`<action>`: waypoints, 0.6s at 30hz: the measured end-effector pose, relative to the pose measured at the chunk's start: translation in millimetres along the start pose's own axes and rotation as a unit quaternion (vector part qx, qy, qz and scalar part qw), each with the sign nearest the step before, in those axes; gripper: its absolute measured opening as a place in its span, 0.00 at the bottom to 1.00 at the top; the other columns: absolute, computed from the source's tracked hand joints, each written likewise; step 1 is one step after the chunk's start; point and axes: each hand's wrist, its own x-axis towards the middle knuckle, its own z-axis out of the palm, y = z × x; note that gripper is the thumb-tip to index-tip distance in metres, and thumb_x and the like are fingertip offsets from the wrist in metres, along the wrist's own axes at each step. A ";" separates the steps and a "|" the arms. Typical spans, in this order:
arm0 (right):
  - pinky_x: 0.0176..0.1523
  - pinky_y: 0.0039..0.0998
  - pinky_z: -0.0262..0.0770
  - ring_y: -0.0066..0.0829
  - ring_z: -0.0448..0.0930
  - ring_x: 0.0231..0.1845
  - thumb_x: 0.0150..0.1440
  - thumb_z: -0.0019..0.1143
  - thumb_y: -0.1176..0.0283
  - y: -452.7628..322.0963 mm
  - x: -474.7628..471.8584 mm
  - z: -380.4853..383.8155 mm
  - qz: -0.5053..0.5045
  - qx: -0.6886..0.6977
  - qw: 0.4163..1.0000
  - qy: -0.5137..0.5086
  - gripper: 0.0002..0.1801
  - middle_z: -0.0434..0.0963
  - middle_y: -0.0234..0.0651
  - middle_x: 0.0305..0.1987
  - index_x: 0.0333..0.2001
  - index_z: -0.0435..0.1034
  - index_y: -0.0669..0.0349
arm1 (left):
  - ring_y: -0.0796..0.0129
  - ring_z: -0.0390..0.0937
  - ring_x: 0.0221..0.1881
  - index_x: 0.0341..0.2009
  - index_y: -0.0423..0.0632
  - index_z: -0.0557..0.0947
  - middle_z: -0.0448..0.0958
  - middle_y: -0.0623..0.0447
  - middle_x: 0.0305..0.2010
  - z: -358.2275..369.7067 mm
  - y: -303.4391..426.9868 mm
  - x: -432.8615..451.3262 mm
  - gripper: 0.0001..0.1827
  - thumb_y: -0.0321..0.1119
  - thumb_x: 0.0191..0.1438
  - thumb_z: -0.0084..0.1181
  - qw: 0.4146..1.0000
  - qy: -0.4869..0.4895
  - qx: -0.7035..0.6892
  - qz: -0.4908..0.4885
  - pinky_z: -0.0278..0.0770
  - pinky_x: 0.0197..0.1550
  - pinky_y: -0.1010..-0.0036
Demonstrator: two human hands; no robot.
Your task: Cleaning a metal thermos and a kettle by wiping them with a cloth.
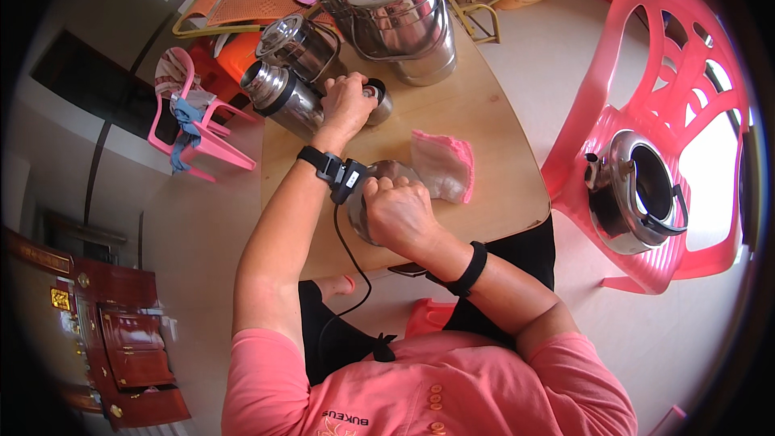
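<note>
My left hand point(348, 103) reaches over the wooden table, its fingers at a small steel cup point(380, 110) with a dark rim and a red-and-white piece inside; whether they grip it is unclear. Beside that hand an uncapped steel vacuum flask point(284, 97) stands with its mouth bare. My right hand point(399, 212), curled into a fist, is over a round shiny metal lid or dish point(357, 212) near the table's front edge; what its fingers hold is hidden. A sheer cloth with pink edging point(445, 166) lies just beyond the right hand.
Steel lidded pails with handles point(418, 30), point(303, 48) stand at the table's far side. At right, a pink plastic chair point(581, 115) holds a steel kettle point(611, 212). Another pink chair point(227, 148) with cloths stands at left. A cable hangs from my left wrist.
</note>
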 end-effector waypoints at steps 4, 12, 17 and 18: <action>0.30 0.41 0.74 0.43 0.79 0.28 0.46 0.54 0.73 -0.4 2.1 2.6 0.006 0.001 1.000 0.002 0.08 0.76 0.44 0.26 0.30 0.69 0.67 | 0.45 0.72 0.53 0.47 0.45 0.81 0.79 0.42 0.48 0.5 1.5 4.8 0.24 0.37 0.43 0.66 1.000 -0.001 0.005 0.003 0.73 0.54 0.55; 0.44 0.43 0.69 0.43 0.76 0.39 0.45 0.55 0.72 6.4 2.0 7.7 -0.012 0.026 0.997 0.068 0.13 0.77 0.42 0.34 0.37 0.73 0.64 | 0.45 0.74 0.48 0.46 0.40 0.79 0.80 0.39 0.43 2.0 -4.6 5.2 0.29 0.37 0.36 0.68 0.988 0.130 -0.020 0.085 0.70 0.55 0.56; 0.47 0.42 0.68 0.40 0.75 0.42 0.45 0.57 0.73 15.8 3.5 2.6 0.001 0.034 0.998 0.049 0.19 0.78 0.37 0.38 0.44 0.74 0.61 | 0.51 0.76 0.41 0.45 0.40 0.78 0.78 0.43 0.36 -36.5 10.1 -16.7 0.29 0.32 0.33 0.70 0.958 0.213 -0.141 0.127 0.76 0.46 0.62; 0.47 0.41 0.68 0.39 0.76 0.42 0.45 0.58 0.73 17.7 4.3 2.6 0.008 0.030 0.998 0.056 0.21 0.78 0.35 0.39 0.46 0.74 0.60 | 0.59 0.78 0.33 0.47 0.38 0.77 0.77 0.49 0.34 -47.0 10.3 -28.8 0.31 0.29 0.34 0.71 0.945 0.140 -0.294 0.028 0.78 0.38 0.66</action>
